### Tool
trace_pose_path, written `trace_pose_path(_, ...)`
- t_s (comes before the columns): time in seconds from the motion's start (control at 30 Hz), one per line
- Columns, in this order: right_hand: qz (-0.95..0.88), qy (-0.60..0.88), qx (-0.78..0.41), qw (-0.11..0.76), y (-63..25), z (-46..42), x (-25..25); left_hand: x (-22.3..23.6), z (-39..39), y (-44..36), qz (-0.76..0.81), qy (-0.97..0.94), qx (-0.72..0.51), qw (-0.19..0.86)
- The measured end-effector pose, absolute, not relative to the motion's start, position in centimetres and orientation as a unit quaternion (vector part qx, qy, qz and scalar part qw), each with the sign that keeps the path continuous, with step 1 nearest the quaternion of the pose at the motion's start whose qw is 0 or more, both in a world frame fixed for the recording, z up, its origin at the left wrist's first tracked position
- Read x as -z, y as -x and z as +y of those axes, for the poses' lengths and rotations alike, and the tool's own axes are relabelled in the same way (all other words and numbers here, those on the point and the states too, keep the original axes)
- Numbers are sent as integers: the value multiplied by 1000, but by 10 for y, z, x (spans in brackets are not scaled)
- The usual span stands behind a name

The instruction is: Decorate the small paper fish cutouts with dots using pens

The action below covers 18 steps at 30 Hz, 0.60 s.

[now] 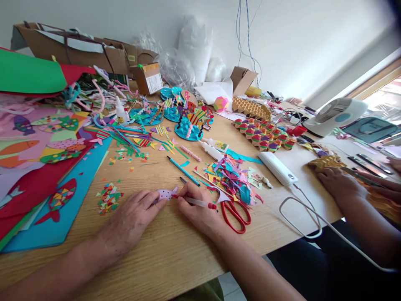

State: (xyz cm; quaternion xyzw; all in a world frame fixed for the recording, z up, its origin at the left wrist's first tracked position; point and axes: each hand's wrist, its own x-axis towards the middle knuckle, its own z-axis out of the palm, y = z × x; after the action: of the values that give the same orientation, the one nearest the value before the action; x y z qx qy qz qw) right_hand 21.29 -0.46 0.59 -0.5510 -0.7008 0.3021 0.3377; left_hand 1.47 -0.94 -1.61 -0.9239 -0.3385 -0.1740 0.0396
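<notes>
A small purple dotted paper fish [166,194] lies on the wooden table [163,246]. My left hand [133,219] rests flat beside it, fingertips pressing its left end. My right hand [197,209] is closed round a thin pen with a red tip [200,203], whose point touches the fish. Red-handled scissors [235,214] lie just right of my right hand, next to a heap of coloured paper scraps [233,177]. A blue pencil [183,170] lies beyond my hands.
Coloured foam sheets with fish cut-outs [40,167] cover the left. Confetti bits [108,197], glue bottles [213,150], painted egg cartons [265,136], a white power bank [278,168] with cable, a small fan [336,115] and cardboard boxes [72,46] crowd the table. Another person's hand [340,184] rests at right.
</notes>
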Motion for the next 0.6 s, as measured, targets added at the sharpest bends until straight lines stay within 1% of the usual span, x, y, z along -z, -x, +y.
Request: trace_pose_path(0.6,-704,545,-304,340,-214,-5,-6,13,-10,-16,-325,928,171,55)
